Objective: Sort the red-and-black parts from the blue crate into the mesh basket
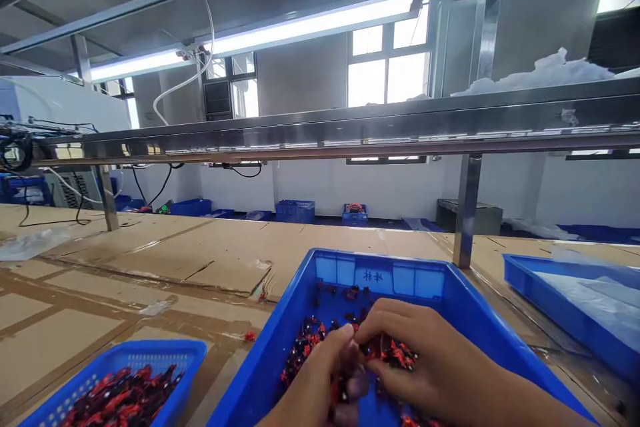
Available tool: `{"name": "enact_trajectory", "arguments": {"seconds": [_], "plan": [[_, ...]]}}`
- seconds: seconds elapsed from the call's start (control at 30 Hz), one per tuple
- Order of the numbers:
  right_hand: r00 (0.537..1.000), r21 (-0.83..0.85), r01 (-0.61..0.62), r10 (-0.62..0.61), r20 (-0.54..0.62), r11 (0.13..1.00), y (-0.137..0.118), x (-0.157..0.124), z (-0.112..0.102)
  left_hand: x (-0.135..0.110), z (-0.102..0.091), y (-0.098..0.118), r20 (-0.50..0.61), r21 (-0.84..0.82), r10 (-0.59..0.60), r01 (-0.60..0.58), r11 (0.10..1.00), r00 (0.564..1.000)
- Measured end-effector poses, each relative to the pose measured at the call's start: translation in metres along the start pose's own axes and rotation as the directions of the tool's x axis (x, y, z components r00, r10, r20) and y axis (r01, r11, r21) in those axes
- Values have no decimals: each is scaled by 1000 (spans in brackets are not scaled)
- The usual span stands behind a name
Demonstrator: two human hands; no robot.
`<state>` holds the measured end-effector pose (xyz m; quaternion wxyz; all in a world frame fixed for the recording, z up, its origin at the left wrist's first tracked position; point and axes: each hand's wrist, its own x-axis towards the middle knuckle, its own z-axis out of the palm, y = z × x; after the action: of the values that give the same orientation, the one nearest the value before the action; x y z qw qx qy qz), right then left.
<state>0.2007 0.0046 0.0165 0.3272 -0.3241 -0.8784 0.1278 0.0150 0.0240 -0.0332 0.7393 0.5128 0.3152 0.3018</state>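
Reading my feed left to right, I count one blue mesh basket (113,353) at the lower left, heaped with small red-and-black parts (123,397). One loose red piece (249,336) lies on the cardboard bench covering (150,257), just beside the middle tray. That blue plastic tray (380,273) sits straight ahead with a scattered layer of the same parts inside, and both my operator's hands are down in it. The left hand (320,373) has its fingers curled together, tips among the parts. The right hand (425,363) reaches across with fingers bunched, almost touching the left. I cannot tell whether either is clamped on a piece. To the right, one more blue tray (530,273) holds a clear plastic sheet (595,300). Past the bench, under one steel rail (400,123), I count three blue crates (295,211) along the far wall.
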Motion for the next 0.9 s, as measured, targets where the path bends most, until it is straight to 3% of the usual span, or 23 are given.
{"name": "enact_trajectory", "arguments": {"seconds": [0.07, 0.13, 0.27, 0.47, 0.63, 0.73, 0.83, 0.9], "plan": [[994, -20, -34, 32, -105, 999, -2, 0, -3, 0, 0, 2, -9, -251, -98, 93, 964, 995], [985, -20, -46, 42, -165, 999, -5, 1, -6, 1, -1, 4, -81, -327, -103, 71, 942, 991], [984, 4, 4, -3, -177, 1000, -10, 2, -6, 4, -1, 8, -220, -317, -60, -13, 948, 974], [984, 57, 73, -63, -167, 996, -9, 0, 0, 2, 0, 10, -210, -127, 9, -36, 991, 978], [973, 56, 133, -119, -199, 990, -11, 0, 0, -3, 4, 13, -214, 85, -4, 23, 996, 977], [963, 76, 179, -159, -218, 981, -14, 0, 0, -5, 3, 13, -234, -26, -82, 78, 997, 969], [957, 101, 212, -185, -223, 972, -15, 1, 0, -3, -3, 12, -172, -210, -137, 100, 973, 975], [959, 114, 207, -179, -218, 972, -15, 1, 0, 0, -5, 10, -141, -244, -133, 96, 965, 981]]}}
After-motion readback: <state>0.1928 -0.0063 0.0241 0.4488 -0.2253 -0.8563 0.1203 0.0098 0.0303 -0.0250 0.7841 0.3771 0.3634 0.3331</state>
